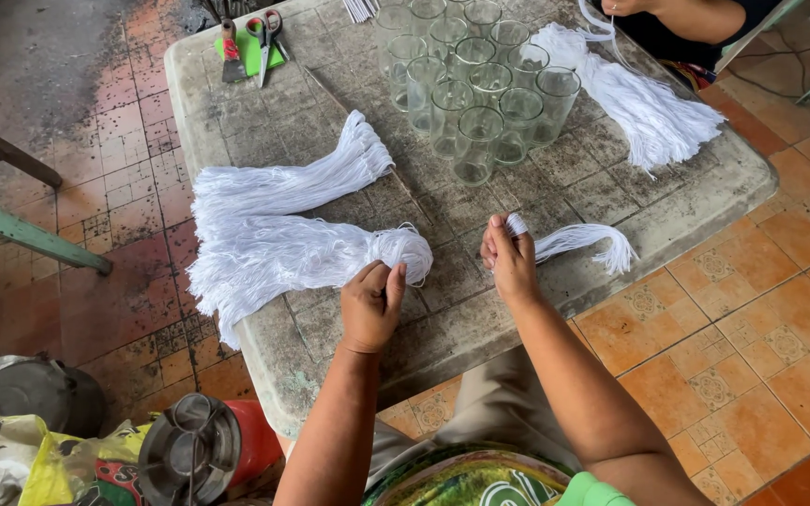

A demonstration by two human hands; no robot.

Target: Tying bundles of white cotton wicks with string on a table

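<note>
Stone table (705, 178), worn, tiled pattern. Large white string bundle (274, 239) at table's left; left hand (370, 302) pinches its looped end. Drinking glasses (466, 80), clustered behind. Small string bunch (578, 240), gripped by right hand (510, 258). Scissors (265, 33), far corner.

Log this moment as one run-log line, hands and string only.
left hand: pinching big white string bundle at looped end | right hand: gripping small string bunch | both on stone table | glasses untouched
</note>
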